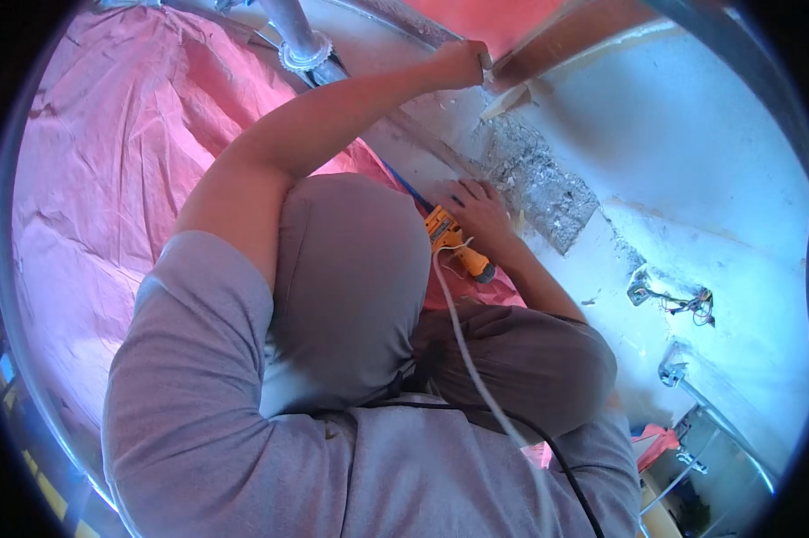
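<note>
My left hand (463, 65) reaches far forward, closed, at the end of a brown wooden board (566, 45). A small pale edge shows at its fingers; what it holds is hidden. My right hand (478, 213) rests against the lower wall beside a rough broken patch (539, 175), its fingers bent and somewhat apart, with nothing visible in them. Just left of that hand lies a yellow-and-black tool (458, 242) between my knees. A splintered piece of pale wood (505, 103) sits below the board.
Pink sheeting (126, 134) spreads across the left. A metal post with a toothed collar (304, 52) stands at the far side. Loose wires (691, 305) come out of the wall on the right, above a metal pipe (727, 426). A pale cord (467, 359) crosses my lap.
</note>
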A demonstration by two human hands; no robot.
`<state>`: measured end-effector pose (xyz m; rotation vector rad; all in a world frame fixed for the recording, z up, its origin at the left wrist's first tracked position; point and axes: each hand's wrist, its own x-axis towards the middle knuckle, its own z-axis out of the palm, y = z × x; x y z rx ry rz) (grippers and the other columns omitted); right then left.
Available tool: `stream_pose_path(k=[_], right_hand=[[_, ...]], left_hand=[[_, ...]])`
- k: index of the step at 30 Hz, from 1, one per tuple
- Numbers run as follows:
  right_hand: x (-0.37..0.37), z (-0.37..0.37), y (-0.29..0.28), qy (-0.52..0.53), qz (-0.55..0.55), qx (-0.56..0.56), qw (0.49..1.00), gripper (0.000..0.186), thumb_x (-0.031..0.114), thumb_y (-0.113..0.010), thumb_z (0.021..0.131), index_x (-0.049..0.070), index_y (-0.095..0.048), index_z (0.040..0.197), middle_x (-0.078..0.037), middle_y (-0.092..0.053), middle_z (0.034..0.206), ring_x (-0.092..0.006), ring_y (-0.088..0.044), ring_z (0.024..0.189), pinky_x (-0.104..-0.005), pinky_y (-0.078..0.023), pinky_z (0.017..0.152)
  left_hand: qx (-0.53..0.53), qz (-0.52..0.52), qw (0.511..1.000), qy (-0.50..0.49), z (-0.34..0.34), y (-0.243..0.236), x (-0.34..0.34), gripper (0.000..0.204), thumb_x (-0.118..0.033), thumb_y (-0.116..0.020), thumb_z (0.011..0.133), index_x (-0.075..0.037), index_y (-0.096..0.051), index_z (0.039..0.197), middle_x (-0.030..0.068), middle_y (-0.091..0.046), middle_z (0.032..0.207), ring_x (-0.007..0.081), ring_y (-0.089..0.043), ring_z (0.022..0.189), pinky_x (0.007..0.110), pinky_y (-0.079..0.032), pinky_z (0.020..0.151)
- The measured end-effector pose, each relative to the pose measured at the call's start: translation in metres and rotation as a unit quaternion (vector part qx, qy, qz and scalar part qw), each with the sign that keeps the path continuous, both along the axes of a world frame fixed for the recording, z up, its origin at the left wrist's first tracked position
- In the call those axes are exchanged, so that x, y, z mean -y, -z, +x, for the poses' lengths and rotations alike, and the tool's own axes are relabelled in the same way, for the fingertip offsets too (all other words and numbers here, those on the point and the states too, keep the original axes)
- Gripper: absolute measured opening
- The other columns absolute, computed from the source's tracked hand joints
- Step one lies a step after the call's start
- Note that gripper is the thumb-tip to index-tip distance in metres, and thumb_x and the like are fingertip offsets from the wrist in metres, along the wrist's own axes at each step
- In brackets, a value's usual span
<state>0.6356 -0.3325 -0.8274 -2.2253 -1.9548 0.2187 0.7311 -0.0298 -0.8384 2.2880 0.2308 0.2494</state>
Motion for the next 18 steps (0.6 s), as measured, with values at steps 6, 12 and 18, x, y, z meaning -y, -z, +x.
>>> stream_pose_path(k=[6, 12, 18], right_hand=[[-0.009, 0.006, 0.031, -0.054, -0.171, 0.028, 0.983, 0.039, 0.015, -0.072, 0.081, 0.015, -0.072, 0.12, -0.007, -0.07, 0.117, -0.0276, -0.063, 0.121, -0.0537, -0.044, 0.107], [0.013, -0.024, 0.009, -0.077, -0.244, -0.119, 0.959, 0.039, 0.021, -0.073, 0.082, 0.014, -0.072, 0.12, -0.01, -0.068, 0.112, -0.0319, -0.067, 0.112, -0.0549, -0.053, 0.094], [-0.016, -0.02, 0.032, 0.06, -0.182, -0.06, 0.98, 0.051, 0.016, -0.078, 0.078, 0.002, -0.065, 0.125, -0.018, -0.065, 0.119, -0.0367, -0.069, 0.109, -0.0495, -0.063, 0.082]], left_hand=[[-0.038, -0.041, 0.998, 0.012, -0.005, -0.005, -0.013, 0.025, -0.015, -0.074, 0.08, -0.004, -0.072, 0.102, 0.0092, -0.078, 0.079, 0.0228, -0.077, 0.073, 0.038, -0.062, 0.071], [-0.027, -0.048, 0.998, -0.005, -0.021, 0.002, -0.025, 0.025, -0.015, -0.076, 0.078, -0.003, -0.071, 0.1, 0.01, -0.077, 0.079, 0.0229, -0.077, 0.075, 0.039, -0.06, 0.07], [-0.018, -0.069, 0.997, 0.012, -0.003, 0.014, -0.03, 0.03, -0.018, -0.077, 0.077, -0.002, -0.072, 0.102, 0.0121, -0.077, 0.08, 0.029, -0.076, 0.075, 0.043, -0.06, 0.071]])
